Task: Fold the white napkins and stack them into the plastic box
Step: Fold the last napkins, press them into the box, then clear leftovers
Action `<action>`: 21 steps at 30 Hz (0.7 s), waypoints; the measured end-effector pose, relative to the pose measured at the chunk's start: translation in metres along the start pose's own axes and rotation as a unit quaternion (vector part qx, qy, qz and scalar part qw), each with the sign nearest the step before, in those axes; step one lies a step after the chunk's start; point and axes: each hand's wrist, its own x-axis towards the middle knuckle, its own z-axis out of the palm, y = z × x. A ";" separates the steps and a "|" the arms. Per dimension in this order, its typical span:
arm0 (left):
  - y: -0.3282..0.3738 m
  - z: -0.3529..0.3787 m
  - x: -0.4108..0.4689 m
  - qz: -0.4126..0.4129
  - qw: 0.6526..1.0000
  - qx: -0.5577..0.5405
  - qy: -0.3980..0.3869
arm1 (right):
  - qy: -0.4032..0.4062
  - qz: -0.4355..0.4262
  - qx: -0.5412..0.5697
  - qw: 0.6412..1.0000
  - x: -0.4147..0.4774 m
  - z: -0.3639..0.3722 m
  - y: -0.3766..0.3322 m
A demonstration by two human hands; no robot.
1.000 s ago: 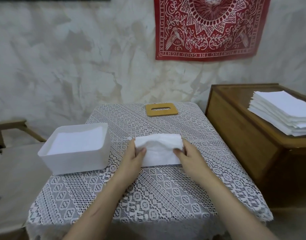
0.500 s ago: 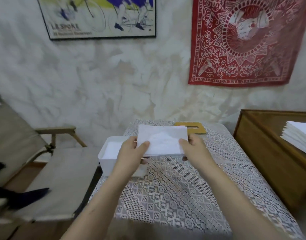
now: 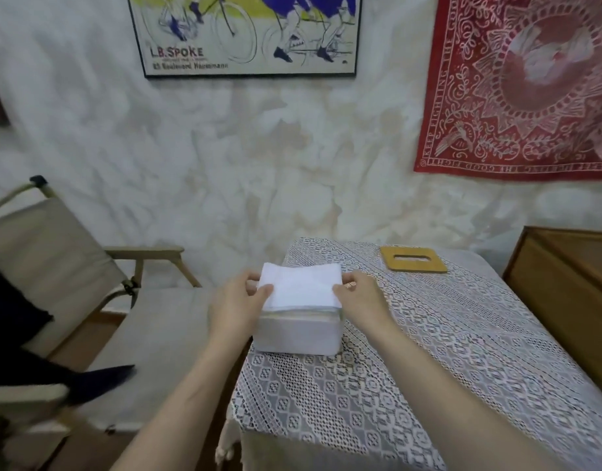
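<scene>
Left hand (image 3: 234,305), right hand (image 3: 360,298) — napkin (image 3: 301,287) pinch

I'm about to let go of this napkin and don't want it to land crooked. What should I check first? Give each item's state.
1. Folded white paper napkin lined up over the translucent white plastic box: ok, it covers the opening.
2. Even grip: ok, the left hand and the right hand pinch opposite sides.
3. Napkin flat: ok on top, lower layers cannot tell.
4. Room left inside the box: cannot tell, the napkin hides it.
5. Box seated on the lace-covered table: ok, though near the table's left edge.
6. Tan wooden slotted lid out of the way: ok, it lies apart at the far side.
</scene>
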 end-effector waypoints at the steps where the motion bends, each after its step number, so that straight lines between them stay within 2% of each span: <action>1: -0.002 0.001 0.001 0.008 1.000 0.007 0.003 | 0.008 -0.009 -0.020 1.000 0.001 0.001 0.001; 11: -0.011 0.009 0.006 0.076 0.993 0.078 0.040 | 0.003 -0.065 -0.108 0.992 0.006 0.003 0.009; 16: -0.019 0.014 0.007 0.108 0.989 0.104 0.010 | 0.019 -0.133 -0.151 0.979 0.001 0.005 0.009; 18: -0.020 0.018 0.008 0.129 0.985 0.110 -0.018 | -0.007 -0.160 -0.179 0.971 -0.001 0.006 0.010; 21: -0.019 0.020 0.007 0.149 0.982 0.109 -0.046 | -0.074 -0.149 -0.211 0.963 -0.005 0.009 0.014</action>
